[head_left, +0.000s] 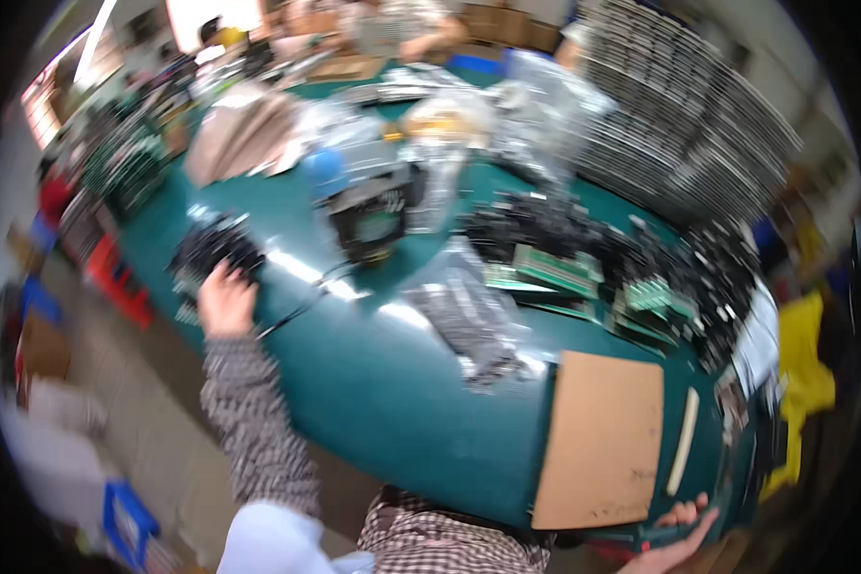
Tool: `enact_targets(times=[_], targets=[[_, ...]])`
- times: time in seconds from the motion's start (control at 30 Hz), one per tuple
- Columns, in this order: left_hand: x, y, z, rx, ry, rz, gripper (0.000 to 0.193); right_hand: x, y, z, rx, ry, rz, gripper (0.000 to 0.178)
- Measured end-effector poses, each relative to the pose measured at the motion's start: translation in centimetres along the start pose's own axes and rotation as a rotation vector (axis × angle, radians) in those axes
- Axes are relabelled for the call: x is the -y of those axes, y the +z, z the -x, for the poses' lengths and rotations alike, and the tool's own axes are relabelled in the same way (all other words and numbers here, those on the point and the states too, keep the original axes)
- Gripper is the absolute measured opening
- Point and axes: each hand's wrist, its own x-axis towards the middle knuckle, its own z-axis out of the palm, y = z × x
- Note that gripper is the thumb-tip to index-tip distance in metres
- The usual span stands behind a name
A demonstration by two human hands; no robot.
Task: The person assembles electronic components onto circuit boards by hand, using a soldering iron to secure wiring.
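At the left of the green table, my left hand (228,301) reaches out in a dark checked sleeve. Its fingers are bent into a shiny black pile (215,251), blurred, which looks like small black parts with clear plastic about them. A thin black cable (301,311) lies just right of that hand. By the table's near right corner is my right hand (684,536), palm partly turned up and fingers apart, with nothing plainly held. Beside it lie a brown cardboard sheet (600,440) and a narrow cream strip (683,440).
Green circuit boards (555,273) lie among heaped black parts (722,287) at the right. A clear bag (469,316) and a black device (373,215) occupy the middle. Stacked metallic trays (679,115) rise at the back right. Beyond the table's left edge is a red stool (117,282).
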Motion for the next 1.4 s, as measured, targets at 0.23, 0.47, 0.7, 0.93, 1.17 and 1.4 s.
enact_targets(times=[0.23, 0.47, 0.7, 0.93, 1.17, 1.4], targets=[[10.8, 21.0, 19.1, 0.570, 0.607, -0.700, 0.031, 0.1, -2.0, -1.4, -0.186, -0.004, -0.162, 0.030], [24.6, 30.6, 10.4, 1.540, 1.181, -1.769, 0.046, -0.1, -3.6, -1.9, -0.172, 0.049, -0.261, 0.031], [25.4, 35.1, 9.7, 1.565, 1.032, -1.514, 0.023, 1.5, -6.3, -2.9, -0.250, -0.003, -0.375, 0.033], [20.9, 42.1, 1.6, 0.823, 1.653, -1.192, 0.016, 1.5, -6.6, -4.0, -0.235, 0.024, -0.345, 0.033], [12.1, 43.3, 11.7, 0.947, 1.429, -1.127, 0.024, 1.7, -6.7, -3.5, -0.306, 0.001, -0.354, 0.031], [17.1, 36.9, 24.1, 1.522, 1.032, -1.122, 0.024, 2.9, -7.2, -0.9, -0.166, -0.084, -0.401, 0.031]])
